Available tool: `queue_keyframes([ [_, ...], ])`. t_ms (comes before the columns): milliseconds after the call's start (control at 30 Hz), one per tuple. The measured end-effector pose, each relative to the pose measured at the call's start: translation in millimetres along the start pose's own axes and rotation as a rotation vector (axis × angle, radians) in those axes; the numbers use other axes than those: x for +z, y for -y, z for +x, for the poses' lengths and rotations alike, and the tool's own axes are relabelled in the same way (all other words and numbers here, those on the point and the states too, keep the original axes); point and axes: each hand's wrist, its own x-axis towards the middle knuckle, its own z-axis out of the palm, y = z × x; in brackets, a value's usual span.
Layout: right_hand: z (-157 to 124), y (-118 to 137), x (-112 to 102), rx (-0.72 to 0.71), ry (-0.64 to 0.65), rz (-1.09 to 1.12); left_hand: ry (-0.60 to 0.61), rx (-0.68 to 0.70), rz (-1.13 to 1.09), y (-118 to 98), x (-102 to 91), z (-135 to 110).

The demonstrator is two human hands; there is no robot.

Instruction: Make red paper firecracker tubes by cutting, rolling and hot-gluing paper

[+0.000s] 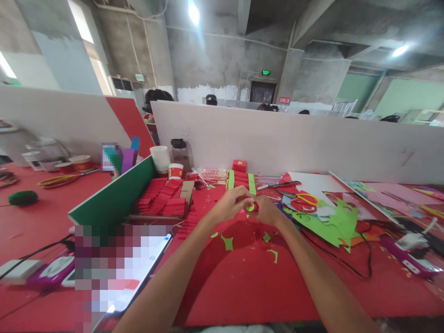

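Both my hands meet over the middle of the red table (243, 282). My left hand (229, 203) and my right hand (266, 210) are closed together round a small red paper roll with a green strip (251, 206), held between the fingertips. Just behind them lies a bundle of red paper rolls bound by green bands (242, 181), with a small red box bearing a yellow star (239, 165) on top. Green paper scraps (227, 241) lie on the table below my wrists.
Stacks of folded red paper (162, 196) sit left of my hands beside a green divider board (114, 196). Red scissors (301, 202) and cut green paper (333, 222) lie to the right, with cables and a power strip (409, 240). Cups (160, 158) and a white partition (298, 138) stand behind.
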Motion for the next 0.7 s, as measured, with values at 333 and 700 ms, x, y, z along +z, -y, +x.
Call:
queue_keyframes([
  [333,0.6,4.5,-4.1,-0.019,-0.007,0.143,0.037,-0.054,-0.116,-3.2,-3.1,-1.2],
  [700,0.6,3.0,-3.0,-0.01,-0.004,0.162,0.039,-0.122,-0.184,-2.7,-0.5,-1.5],
])
